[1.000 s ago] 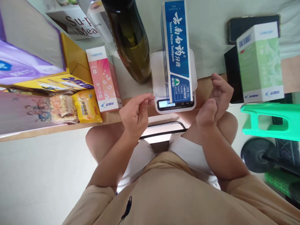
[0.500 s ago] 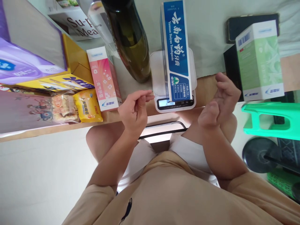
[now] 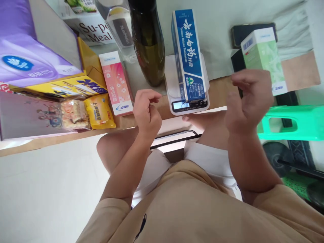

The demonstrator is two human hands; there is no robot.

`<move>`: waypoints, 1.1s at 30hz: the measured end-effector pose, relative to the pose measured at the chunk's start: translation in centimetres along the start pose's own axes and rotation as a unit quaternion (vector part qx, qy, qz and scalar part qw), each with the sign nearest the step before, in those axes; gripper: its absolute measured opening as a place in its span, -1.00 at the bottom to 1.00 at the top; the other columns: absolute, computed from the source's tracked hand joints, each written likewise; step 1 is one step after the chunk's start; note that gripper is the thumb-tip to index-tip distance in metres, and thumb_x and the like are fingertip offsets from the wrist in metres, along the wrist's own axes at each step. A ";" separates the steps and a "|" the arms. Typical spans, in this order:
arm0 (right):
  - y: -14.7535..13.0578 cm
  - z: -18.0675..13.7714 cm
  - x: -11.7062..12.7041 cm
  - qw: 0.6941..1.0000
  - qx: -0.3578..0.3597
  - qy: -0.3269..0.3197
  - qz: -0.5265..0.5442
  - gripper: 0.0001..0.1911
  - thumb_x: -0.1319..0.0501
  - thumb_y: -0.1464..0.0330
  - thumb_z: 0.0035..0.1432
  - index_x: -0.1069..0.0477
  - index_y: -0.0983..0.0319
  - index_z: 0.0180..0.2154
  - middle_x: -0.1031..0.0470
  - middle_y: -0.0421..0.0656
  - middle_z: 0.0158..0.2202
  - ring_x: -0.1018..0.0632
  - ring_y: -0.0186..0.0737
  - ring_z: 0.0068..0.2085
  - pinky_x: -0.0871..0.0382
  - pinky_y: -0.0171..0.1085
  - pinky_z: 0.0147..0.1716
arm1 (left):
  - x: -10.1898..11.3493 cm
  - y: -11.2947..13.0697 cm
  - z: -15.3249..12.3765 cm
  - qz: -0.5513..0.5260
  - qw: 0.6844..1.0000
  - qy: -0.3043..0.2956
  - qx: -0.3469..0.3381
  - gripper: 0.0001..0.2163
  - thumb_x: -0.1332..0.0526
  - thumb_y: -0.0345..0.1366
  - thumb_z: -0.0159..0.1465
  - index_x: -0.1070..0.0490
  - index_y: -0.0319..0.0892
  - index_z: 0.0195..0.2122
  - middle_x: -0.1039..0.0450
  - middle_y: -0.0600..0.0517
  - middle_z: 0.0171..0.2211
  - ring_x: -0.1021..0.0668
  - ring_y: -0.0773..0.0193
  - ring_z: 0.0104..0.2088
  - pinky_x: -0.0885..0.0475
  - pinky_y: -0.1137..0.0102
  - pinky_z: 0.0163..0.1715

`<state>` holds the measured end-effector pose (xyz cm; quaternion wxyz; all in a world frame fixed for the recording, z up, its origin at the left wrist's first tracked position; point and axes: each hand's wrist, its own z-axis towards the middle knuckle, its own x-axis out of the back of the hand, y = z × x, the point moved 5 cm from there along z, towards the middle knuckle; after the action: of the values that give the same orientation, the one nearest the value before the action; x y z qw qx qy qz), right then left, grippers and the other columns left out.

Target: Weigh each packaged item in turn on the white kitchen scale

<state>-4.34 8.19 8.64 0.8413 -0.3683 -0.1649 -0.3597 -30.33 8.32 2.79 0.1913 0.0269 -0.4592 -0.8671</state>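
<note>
A long blue toothpaste box (image 3: 191,55) lies across the white kitchen scale (image 3: 174,86), whose small display is lit; its digits are hard to read. My left hand (image 3: 148,113) hovers left of the scale by the table edge, fingers loosely curled, a gap between thumb and forefinger, holding nothing. Over to the right, my right hand (image 3: 249,99) is raised in front of the green box (image 3: 264,54), partly covering it. Its fingers are bent, the thumb stands apart, and nothing is in it. A pink box (image 3: 116,82) stands near my left hand.
Behind the left hand stands a dark green bottle (image 3: 149,47), beside a clear bottle (image 3: 121,30). At left are a purple tissue pack (image 3: 50,50), a yellow box (image 3: 93,64) and a yellow snack packet (image 3: 100,111). A phone (image 3: 236,35) lies behind the green box. A green stool (image 3: 306,121) stands right.
My right hand has moved right and up toward the green box, its fingers more bent. My left hand's fingers have curled more. The view has shifted slightly; the toothpaste box remains on the scale.
</note>
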 end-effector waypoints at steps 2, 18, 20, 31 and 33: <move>-0.9 2.3 -1.3 0.991 -0.075 -0.089 -0.059 -0.67 -0.20 0.27 0.21 -0.49 0.12 0.01 -0.57 -0.03 -0.01 -0.63 -0.01 0.05 -0.63 0.04 -0.03 | 0.2 0.0 0.0 -0.015 1.000 -0.009 0.004 -0.80 -0.20 -0.32 0.47 -0.47 -0.11 -0.34 -0.47 0.05 -0.38 -0.54 0.30 -0.33 -0.47 0.34 -0.37; -3.0 8.9 -8.7 0.907 -0.180 -0.281 -0.255 -0.37 -0.40 0.16 0.06 -0.38 0.09 0.16 -0.52 0.05 0.02 -0.64 0.15 -0.09 -0.64 0.26 -0.03 | 0.6 1.0 0.4 -0.059 0.994 -0.093 0.025 -0.82 -0.09 -0.52 0.22 -0.34 -0.10 -0.43 -0.29 0.16 -0.61 -0.35 0.38 -0.60 -0.30 0.44 -0.49; -2.5 8.8 -9.3 0.901 -0.180 -0.292 -0.265 -0.41 -0.39 0.16 0.05 -0.38 0.11 0.12 -0.55 0.03 -0.10 -0.64 0.20 -0.10 -0.61 0.29 -0.02 | 0.6 1.1 0.4 -0.054 0.994 -0.096 0.016 -0.83 -0.09 -0.52 0.23 -0.33 -0.10 -0.43 -0.30 0.16 -0.59 -0.34 0.38 -0.59 -0.30 0.44 -0.49; -3.3 10.4 1.1 0.896 -0.257 -0.222 -0.286 -0.22 -0.41 0.36 0.05 -0.40 0.03 0.33 -0.68 -0.07 -0.04 -0.67 -0.02 -0.06 -0.56 0.13 0.07 | 0.6 2.5 0.4 -0.044 0.993 -0.070 -0.083 -0.79 -0.05 -0.61 0.08 -0.30 -0.13 -0.46 -0.24 0.19 -0.62 -0.25 0.45 -0.64 -0.15 0.45 -0.58; -1.2 11.4 4.6 0.899 -0.257 -0.159 -0.317 -0.19 -0.45 0.43 -0.01 -0.44 0.05 0.30 -0.70 -0.04 -0.02 -0.68 -0.08 -0.11 -0.55 0.07 -0.07 | 0.5 2.6 0.5 -0.042 0.993 -0.068 -0.081 -0.79 -0.06 -0.62 0.07 -0.30 -0.13 -0.47 -0.23 0.19 -0.63 -0.25 0.46 -0.65 -0.15 0.46 -0.59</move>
<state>-2.22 13.81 19.43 0.5212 -0.5524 -0.3064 -0.5739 -30.15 7.23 5.30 0.1241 -0.0286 -0.3979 -0.9085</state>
